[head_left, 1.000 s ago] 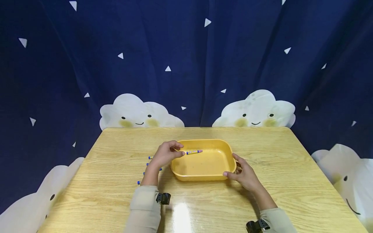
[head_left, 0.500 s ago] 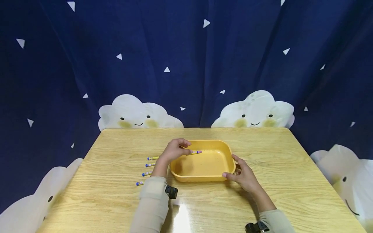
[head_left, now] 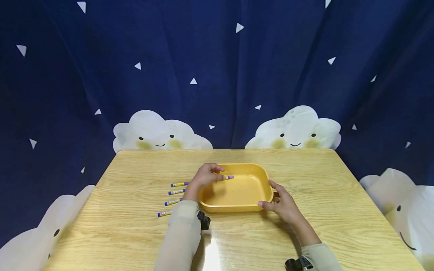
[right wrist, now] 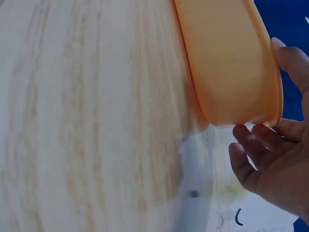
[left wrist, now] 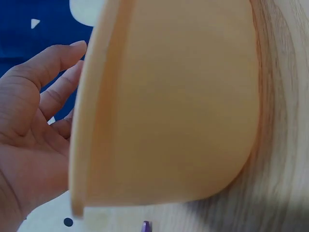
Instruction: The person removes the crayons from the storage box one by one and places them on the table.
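A yellow plastic basin (head_left: 234, 208) sits mid-table. Inside, near its far wall, lies a crayon (head_left: 230, 177) with a pink tip and a yellow-and-blue wrapper. My left hand (head_left: 205, 176) reaches over the basin's left end, thumb tip overlapping the crayon and a gap showing between thumb and index finger. In the left wrist view the basin wall hides those fingertips. My right hand (head_left: 284, 203) grips the basin's right end, its thumb at the near corner. In the right wrist view, fingertips (right wrist: 240, 131) meet the basin's end wall.
Several crayons lie in a slanted row left of the basin, among them a front crayon (head_left: 164, 213) and a back crayon (head_left: 179, 184), partly covered by my left arm. The wooden table (head_left: 135, 165) ends at a dark blue curtain (head_left: 217, 56) with clouds.
My left hand has moved right, further over the basin, and now covers more of the crayon. More of the crayons on the table show. My right hand has stayed on the basin.
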The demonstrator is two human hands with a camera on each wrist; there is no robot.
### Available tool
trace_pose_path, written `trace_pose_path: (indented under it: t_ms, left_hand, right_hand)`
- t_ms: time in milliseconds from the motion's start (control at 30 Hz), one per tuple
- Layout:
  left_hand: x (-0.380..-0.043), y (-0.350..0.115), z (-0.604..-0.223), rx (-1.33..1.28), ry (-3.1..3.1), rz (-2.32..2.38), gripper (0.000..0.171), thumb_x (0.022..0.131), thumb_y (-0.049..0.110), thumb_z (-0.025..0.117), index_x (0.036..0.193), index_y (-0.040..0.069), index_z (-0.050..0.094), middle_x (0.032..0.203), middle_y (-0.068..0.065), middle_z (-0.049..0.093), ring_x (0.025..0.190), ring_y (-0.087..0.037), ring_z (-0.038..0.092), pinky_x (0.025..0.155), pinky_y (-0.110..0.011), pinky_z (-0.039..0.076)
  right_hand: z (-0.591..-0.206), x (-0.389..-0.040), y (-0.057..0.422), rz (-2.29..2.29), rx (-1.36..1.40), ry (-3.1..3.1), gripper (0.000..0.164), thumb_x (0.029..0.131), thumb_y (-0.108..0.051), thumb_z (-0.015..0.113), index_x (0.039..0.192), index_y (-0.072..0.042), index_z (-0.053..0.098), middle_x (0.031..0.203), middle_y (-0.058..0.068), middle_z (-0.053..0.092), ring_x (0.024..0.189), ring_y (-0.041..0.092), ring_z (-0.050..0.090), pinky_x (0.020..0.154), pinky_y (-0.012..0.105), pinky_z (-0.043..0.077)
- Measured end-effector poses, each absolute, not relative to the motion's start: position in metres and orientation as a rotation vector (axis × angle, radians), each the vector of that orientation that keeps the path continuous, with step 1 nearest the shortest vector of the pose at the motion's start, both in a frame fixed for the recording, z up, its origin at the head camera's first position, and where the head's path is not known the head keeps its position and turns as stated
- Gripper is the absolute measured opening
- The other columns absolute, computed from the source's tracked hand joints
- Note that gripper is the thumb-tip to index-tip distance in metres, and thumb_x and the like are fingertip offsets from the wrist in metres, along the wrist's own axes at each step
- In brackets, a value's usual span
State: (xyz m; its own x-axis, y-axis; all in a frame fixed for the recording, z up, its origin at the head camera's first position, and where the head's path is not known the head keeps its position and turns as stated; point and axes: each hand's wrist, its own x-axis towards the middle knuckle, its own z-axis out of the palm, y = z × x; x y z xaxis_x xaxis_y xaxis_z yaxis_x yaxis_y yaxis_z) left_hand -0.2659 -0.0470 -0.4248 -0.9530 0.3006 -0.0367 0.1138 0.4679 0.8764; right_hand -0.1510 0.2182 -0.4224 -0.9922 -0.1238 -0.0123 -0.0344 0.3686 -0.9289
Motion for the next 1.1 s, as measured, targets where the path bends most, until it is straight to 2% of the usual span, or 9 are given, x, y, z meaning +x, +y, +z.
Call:
trace_pose_path:
  t_ms: [267,600,767,933,1100]
  left_hand:
    - [-0.274,-0.038,-0.433,0.268,2.552,1.435,0.03,0.076,0.01,0.075,0.103,0.002,0.069,0.107,-0.012,0.062,0.099,-0.026,0.054,0.088,-0.038,0.042]
    - [-0.273,-0.033,-0.442,0.276,2.638,1.285,0.037,0.072,0.012,0.077,0.107,0.002,0.068,0.106,-0.014,0.063,0.096,-0.026,0.056,0.084,-0.035,0.044]
    - [-0.275,-0.032,-0.45,0.27,2.683,1.221,0.037,0.072,0.013,0.077,0.106,0.002,0.068,0.101,-0.01,0.065,0.091,-0.022,0.057,0.082,-0.033,0.045]
    - [-0.274,-0.03,-0.458,0.302,2.714,1.212,0.031,0.07,0.01,0.077,0.098,0.0,0.07,0.097,-0.008,0.067,0.085,-0.019,0.057,0.078,-0.03,0.046]
    - [-0.272,-0.029,-0.462,0.313,2.781,1.158,0.023,0.068,0.007,0.078,0.09,0.001,0.073,0.084,-0.004,0.068,0.078,-0.017,0.056,0.072,-0.026,0.045]
  right_hand:
    - [-0.425,-0.151,0.219,-1.73,-0.153,2.529,0.088,0.076,-0.012,0.078,0.143,0.007,0.023,0.127,0.033,0.039,0.102,0.044,0.052,0.067,0.029,0.05]
    - [-0.427,-0.151,0.22,-1.725,-0.162,2.533,0.088,0.077,-0.01,0.077,0.143,0.007,0.022,0.126,0.033,0.04,0.105,0.045,0.051,0.068,0.029,0.05]
    - [-0.427,-0.151,0.22,-1.731,-0.164,2.525,0.088,0.077,-0.011,0.077,0.143,0.007,0.021,0.126,0.033,0.04,0.104,0.045,0.052,0.067,0.029,0.05]
    - [-0.427,-0.15,0.22,-1.769,-0.153,2.492,0.089,0.077,-0.011,0.077,0.143,0.006,0.021,0.126,0.034,0.038,0.106,0.046,0.05,0.068,0.03,0.05]
    - [-0.427,-0.15,0.22,-1.778,-0.149,2.484,0.089,0.076,-0.011,0.077,0.143,0.006,0.021,0.128,0.034,0.037,0.107,0.047,0.049,0.068,0.03,0.05]
